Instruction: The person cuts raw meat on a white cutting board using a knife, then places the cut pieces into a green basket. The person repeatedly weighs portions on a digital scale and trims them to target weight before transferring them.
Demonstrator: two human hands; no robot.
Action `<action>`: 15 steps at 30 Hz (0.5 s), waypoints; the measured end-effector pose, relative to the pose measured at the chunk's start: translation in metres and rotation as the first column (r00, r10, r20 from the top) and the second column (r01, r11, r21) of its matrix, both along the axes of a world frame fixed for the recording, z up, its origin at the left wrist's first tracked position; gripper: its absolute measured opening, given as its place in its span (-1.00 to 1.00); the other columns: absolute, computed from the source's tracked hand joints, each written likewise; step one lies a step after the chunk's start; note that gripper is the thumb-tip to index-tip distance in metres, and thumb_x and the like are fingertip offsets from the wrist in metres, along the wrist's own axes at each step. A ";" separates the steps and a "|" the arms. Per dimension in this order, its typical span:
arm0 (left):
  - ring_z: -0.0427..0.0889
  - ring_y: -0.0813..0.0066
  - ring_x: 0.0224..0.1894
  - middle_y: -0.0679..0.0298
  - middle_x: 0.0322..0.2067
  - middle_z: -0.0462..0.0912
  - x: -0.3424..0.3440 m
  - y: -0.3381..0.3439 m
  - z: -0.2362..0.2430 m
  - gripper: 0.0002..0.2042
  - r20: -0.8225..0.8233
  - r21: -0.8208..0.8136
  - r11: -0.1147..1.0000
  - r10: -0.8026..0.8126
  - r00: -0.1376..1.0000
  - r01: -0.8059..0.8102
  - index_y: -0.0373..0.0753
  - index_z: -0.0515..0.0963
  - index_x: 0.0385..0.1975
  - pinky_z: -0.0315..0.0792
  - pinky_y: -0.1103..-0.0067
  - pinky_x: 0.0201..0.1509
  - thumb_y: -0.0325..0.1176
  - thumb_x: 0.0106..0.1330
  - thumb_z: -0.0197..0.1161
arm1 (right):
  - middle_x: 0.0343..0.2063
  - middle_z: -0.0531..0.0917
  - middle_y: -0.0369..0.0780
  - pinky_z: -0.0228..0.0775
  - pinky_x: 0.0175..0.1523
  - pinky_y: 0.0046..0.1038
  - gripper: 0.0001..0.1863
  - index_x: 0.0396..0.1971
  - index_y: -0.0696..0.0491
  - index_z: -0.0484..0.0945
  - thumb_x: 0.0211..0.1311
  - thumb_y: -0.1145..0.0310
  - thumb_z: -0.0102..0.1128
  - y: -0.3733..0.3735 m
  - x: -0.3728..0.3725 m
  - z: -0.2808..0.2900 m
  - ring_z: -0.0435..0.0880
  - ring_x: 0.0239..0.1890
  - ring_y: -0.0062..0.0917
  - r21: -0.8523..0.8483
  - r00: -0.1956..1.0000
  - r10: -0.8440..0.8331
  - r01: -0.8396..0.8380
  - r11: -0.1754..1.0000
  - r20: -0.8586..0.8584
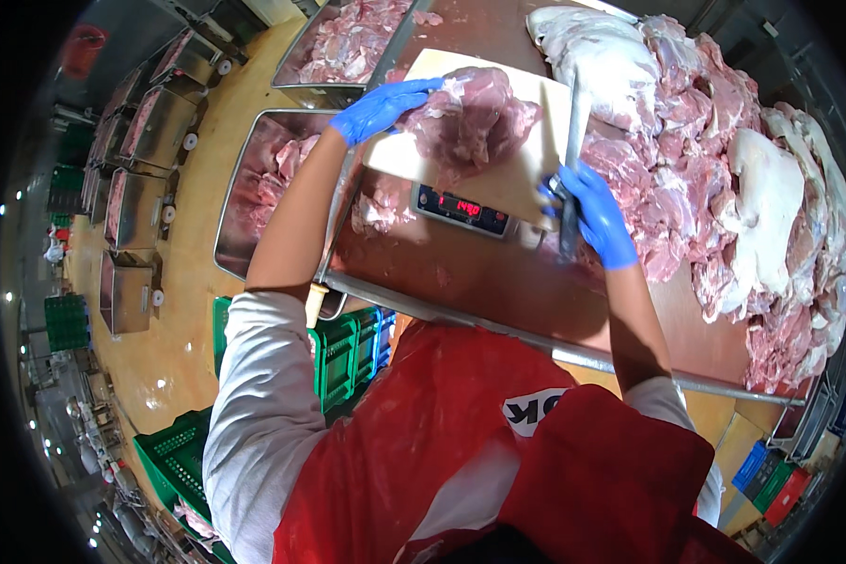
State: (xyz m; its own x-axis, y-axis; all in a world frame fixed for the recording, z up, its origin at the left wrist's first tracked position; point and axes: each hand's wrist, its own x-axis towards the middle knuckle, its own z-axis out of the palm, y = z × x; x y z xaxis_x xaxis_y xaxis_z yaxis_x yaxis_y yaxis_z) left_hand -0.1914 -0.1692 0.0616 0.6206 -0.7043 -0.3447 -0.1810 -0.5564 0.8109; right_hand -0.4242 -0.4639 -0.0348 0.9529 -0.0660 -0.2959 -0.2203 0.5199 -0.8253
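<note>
A lump of raw pink meat point(479, 117) lies on a white cutting board point(531, 202). My left hand point(383, 108), in a blue glove, rests against the meat's upper left side with its fingers stretched out. To the right, my gloved right hand point(594, 211) is closed around the handle of a long, narrow knife point(574, 122). The blade points away from me over the board's right edge. Close to the board's near edge is a digital scale point(461, 209) with a lit red display. Small meat scraps point(383, 207) lie left of the scale.
Large raw cuts point(667, 188), some with pale skin point(602, 66), pile up on the table's right. Metal tubs of meat point(240, 202) stand along its left side. Green crates point(338, 362) sit below the near edge. Wheeled metal bins point(155, 132) line the floor further left.
</note>
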 end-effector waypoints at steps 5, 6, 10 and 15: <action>0.23 0.24 0.45 0.12 0.40 0.29 0.003 0.000 0.006 -0.25 0.256 -0.044 0.996 -0.060 0.965 0.074 -0.13 0.16 0.48 0.23 0.33 0.46 -0.06 0.35 0.31 | -0.50 0.58 -0.24 0.38 -0.55 -0.58 -0.78 -0.15 0.10 0.49 0.53 0.25 0.03 -0.014 -0.039 -0.007 0.53 -0.59 -0.64 -0.238 0.984 -0.144 0.117 0.964 -0.101; 0.24 0.24 0.45 0.10 0.41 0.29 -0.003 -0.011 0.006 -0.22 0.328 -0.037 0.991 -0.107 0.939 0.126 -0.13 0.14 0.48 0.23 0.31 0.46 -0.07 0.32 0.35 | -0.51 0.58 -0.23 0.37 -0.56 -0.58 -0.78 -0.15 0.10 0.47 0.53 0.23 0.03 -0.013 -0.034 -0.008 0.52 -0.62 -0.64 -0.252 0.989 -0.127 0.103 0.962 -0.080; 0.33 0.18 0.39 0.05 0.39 0.31 0.007 -0.023 -0.006 -0.12 0.378 -0.040 0.987 -0.126 0.917 0.152 -0.15 0.20 0.45 0.29 0.32 0.42 -0.04 0.16 0.49 | -0.50 0.57 -0.25 0.39 -0.51 -0.58 -0.81 -0.16 0.09 0.41 0.55 0.27 -0.04 0.012 -0.012 0.001 0.51 -0.59 -0.66 -0.287 0.987 -0.150 0.127 0.950 -0.057; 0.48 0.09 0.23 -0.03 0.26 0.43 -0.015 -0.041 0.014 -0.22 0.584 0.040 0.996 -0.086 0.807 0.078 -0.20 0.46 0.26 0.41 0.30 0.26 0.01 0.03 0.55 | -0.50 0.54 -0.28 0.37 -0.48 -0.57 -0.85 -0.17 0.09 0.41 0.55 0.34 -0.07 0.039 0.014 -0.001 0.47 -0.57 -0.68 -0.208 0.985 -0.169 0.175 0.962 0.048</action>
State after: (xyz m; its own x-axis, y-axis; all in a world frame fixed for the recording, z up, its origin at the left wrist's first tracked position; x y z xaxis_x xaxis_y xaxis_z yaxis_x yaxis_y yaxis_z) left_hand -0.2067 -0.2105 0.0752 0.6480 -0.7596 0.0547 -0.6639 -0.5282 0.5294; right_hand -0.4104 -0.4246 -0.0357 0.9300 -0.2871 -0.2294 -0.1165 0.3617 -0.9250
